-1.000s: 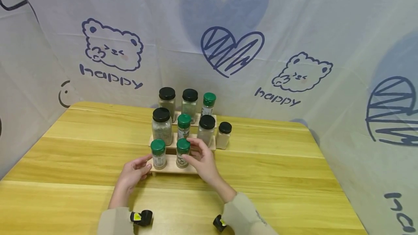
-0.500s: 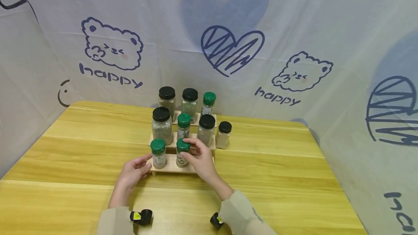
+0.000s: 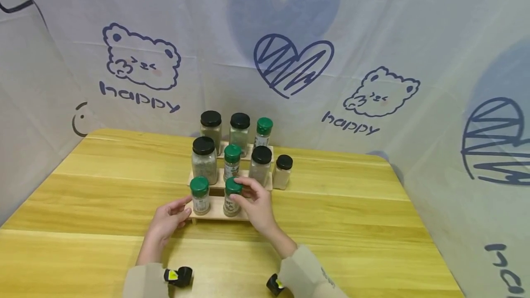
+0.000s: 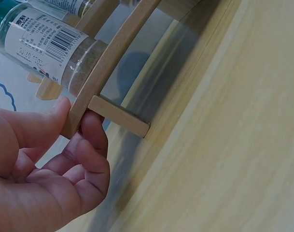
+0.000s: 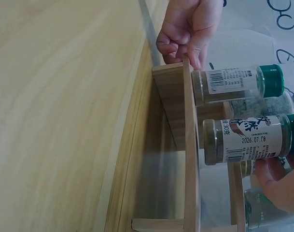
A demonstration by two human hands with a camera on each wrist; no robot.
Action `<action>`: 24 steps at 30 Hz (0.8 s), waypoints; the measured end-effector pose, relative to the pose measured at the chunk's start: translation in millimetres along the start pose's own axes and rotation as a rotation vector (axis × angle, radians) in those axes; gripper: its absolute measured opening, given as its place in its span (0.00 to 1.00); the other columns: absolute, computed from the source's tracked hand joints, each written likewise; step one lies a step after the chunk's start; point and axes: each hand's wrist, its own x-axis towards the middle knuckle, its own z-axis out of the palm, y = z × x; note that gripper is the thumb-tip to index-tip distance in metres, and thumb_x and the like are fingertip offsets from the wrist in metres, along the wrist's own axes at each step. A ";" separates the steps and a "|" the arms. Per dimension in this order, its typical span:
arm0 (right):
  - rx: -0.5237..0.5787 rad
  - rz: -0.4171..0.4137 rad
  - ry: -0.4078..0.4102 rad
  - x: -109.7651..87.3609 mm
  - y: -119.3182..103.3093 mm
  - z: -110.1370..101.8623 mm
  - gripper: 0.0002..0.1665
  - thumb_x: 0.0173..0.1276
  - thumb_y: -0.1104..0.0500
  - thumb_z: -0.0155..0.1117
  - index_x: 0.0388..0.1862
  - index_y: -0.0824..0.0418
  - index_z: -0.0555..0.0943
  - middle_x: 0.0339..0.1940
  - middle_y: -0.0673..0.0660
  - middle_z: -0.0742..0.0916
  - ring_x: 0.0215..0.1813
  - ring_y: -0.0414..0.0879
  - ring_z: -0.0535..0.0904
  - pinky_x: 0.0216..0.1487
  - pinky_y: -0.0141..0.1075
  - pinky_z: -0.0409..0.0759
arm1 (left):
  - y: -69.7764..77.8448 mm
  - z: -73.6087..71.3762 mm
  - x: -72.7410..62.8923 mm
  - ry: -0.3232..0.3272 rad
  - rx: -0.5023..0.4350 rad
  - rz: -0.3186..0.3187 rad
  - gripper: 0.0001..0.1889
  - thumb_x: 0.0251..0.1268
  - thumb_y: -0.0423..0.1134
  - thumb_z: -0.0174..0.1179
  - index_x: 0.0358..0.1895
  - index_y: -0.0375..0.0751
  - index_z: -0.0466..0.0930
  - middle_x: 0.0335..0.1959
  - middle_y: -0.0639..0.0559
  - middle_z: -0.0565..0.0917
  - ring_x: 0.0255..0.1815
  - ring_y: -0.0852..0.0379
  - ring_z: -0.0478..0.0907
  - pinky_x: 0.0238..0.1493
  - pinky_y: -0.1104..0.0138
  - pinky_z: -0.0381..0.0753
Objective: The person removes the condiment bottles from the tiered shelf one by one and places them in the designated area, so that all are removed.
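A three-tier wooden spice rack [image 3: 217, 214] stands on the table. My left hand [image 3: 165, 219] pinches the left end of its lowest shelf, thumb above and curled fingers beneath, as the left wrist view shows. On that shelf stands a green-capped spice jar [image 3: 201, 202]. To its right, my right hand [image 3: 257, 203] grips a second green-capped spice jar [image 5: 250, 140] around its cap and upper side. In the right wrist view, a narrow gap shows between this jar's base and the shelf.
The middle tier bears a large black-capped jar [image 3: 204, 164], a green-capped jar [image 3: 232, 167] and another black-capped jar [image 3: 260, 169]. Three jars stand on the top tier, including a green-capped one [image 3: 263, 134]. A small black-capped jar [image 3: 282, 176] stands right of the rack. Printed cloth [image 3: 207, 22] hangs behind.
The spice jar in my right hand has shifted slightly toward the front of the lowest shelf, with the hand around it. My left hand keeps its place on the shelf end.
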 end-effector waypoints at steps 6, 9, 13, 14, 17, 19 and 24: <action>0.002 0.006 0.012 -3.6 -10.2 -3.1 0.17 0.55 0.77 0.59 0.45 0.79 0.73 0.46 0.71 0.76 0.44 0.58 0.75 0.46 0.46 0.74 | 0.6 0.1 -0.4 0.004 0.002 0.002 0.22 0.62 0.30 0.53 0.60 0.29 0.65 0.44 0.44 0.71 0.36 0.61 0.70 0.34 0.68 0.73; 0.003 0.021 0.017 -6.2 -11.2 -6.4 0.17 0.54 0.77 0.59 0.45 0.79 0.73 0.47 0.71 0.76 0.43 0.57 0.75 0.45 0.46 0.75 | 0.6 0.2 -0.6 0.003 0.005 0.006 0.22 0.62 0.30 0.53 0.60 0.29 0.65 0.44 0.44 0.71 0.35 0.61 0.70 0.34 0.68 0.73; -0.011 0.032 0.031 -10.0 -11.0 -12.7 0.18 0.54 0.77 0.60 0.45 0.79 0.73 0.47 0.70 0.76 0.43 0.58 0.75 0.44 0.42 0.76 | 0.4 0.4 -0.5 0.002 0.006 0.006 0.22 0.63 0.30 0.53 0.60 0.29 0.65 0.44 0.44 0.72 0.34 0.62 0.70 0.33 0.68 0.73; -0.013 0.035 0.035 -10.8 -8.2 -14.9 0.18 0.54 0.77 0.60 0.45 0.78 0.74 0.47 0.70 0.77 0.43 0.57 0.75 0.44 0.41 0.76 | 0.4 0.4 -0.4 0.001 0.006 0.006 0.22 0.63 0.30 0.53 0.60 0.29 0.65 0.44 0.44 0.72 0.34 0.62 0.70 0.33 0.68 0.73; -0.019 0.035 0.048 -12.4 1.3 -21.8 0.18 0.54 0.76 0.61 0.46 0.77 0.75 0.48 0.68 0.77 0.43 0.51 0.76 0.44 0.39 0.76 | 0.0 0.3 0.0 0.000 0.005 0.004 0.22 0.63 0.30 0.53 0.60 0.29 0.65 0.44 0.44 0.72 0.34 0.62 0.71 0.33 0.68 0.73; -0.016 0.037 0.058 -13.4 8.1 -26.3 0.18 0.54 0.75 0.61 0.46 0.75 0.75 0.49 0.67 0.77 0.43 0.46 0.76 0.44 0.39 0.76 | -0.3 0.2 0.2 -0.001 0.004 0.003 0.22 0.63 0.30 0.53 0.60 0.29 0.65 0.44 0.44 0.71 0.34 0.62 0.71 0.33 0.68 0.73; -0.027 -0.010 0.078 -15.6 15.0 -35.0 0.18 0.53 0.73 0.63 0.46 0.74 0.76 0.48 0.66 0.78 0.42 0.46 0.76 0.43 0.38 0.76 | -0.7 0.0 0.7 -0.001 0.002 0.000 0.22 0.63 0.31 0.53 0.60 0.29 0.65 0.44 0.44 0.71 0.35 0.62 0.70 0.33 0.68 0.73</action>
